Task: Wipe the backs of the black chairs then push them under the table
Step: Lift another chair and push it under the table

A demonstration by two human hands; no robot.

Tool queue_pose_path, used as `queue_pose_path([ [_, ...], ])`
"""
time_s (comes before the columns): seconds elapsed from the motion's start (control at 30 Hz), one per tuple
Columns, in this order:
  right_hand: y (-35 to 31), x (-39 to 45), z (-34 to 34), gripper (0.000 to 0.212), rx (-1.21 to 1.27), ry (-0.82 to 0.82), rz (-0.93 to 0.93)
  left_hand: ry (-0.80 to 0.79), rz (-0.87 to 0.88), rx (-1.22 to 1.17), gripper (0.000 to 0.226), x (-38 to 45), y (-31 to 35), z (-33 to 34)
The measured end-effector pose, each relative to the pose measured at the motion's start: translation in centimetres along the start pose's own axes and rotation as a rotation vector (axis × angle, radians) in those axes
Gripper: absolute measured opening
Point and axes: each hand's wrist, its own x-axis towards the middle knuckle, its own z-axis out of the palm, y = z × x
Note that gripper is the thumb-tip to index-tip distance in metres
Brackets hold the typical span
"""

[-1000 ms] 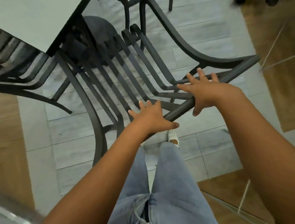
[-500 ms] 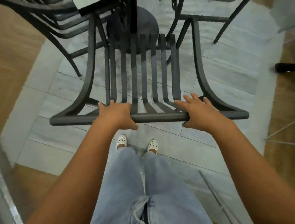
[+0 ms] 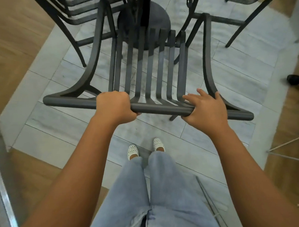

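Note:
A black metal chair (image 3: 150,67) with a slatted seat and back stands right in front of me, seen from above. Its top rail (image 3: 69,103) runs across the middle of the view. My left hand (image 3: 114,105) is wrapped tightly round that rail left of centre. My right hand (image 3: 204,107) holds the same rail further right, thumb beneath and fingers resting loosely over the top. The front of the seat reaches the round black table base (image 3: 158,22). The tabletop is out of view. No cloth is visible.
A second black chair (image 3: 69,15) stands at the upper left, a third (image 3: 235,10) at the upper right. Grey floor tiles lie under the furniture, with wood flooring on both sides. Someone's black shoe (image 3: 296,79) is at the right edge. My feet stand just behind the chair.
The chair, first angled, now faces the table square on, its seat nearer the base. My left hand has closed tighter on the rail. The view shifted.

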Motion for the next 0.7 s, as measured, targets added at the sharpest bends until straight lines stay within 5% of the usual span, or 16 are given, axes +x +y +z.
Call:
queue_pose_path([
  [0.4,9.7,1.2,-1.0,0.053,-0.031,0.137,-0.263,-0.056,-0.123,-0.099,0.041,-0.3,8.7,-0.8],
  [0.7,17.9,4.1,-4.7,0.088,-0.015,-0.058,-0.261,-0.029,-0.186,-0.160,0.042,2.0,17.0,-1.6],
])
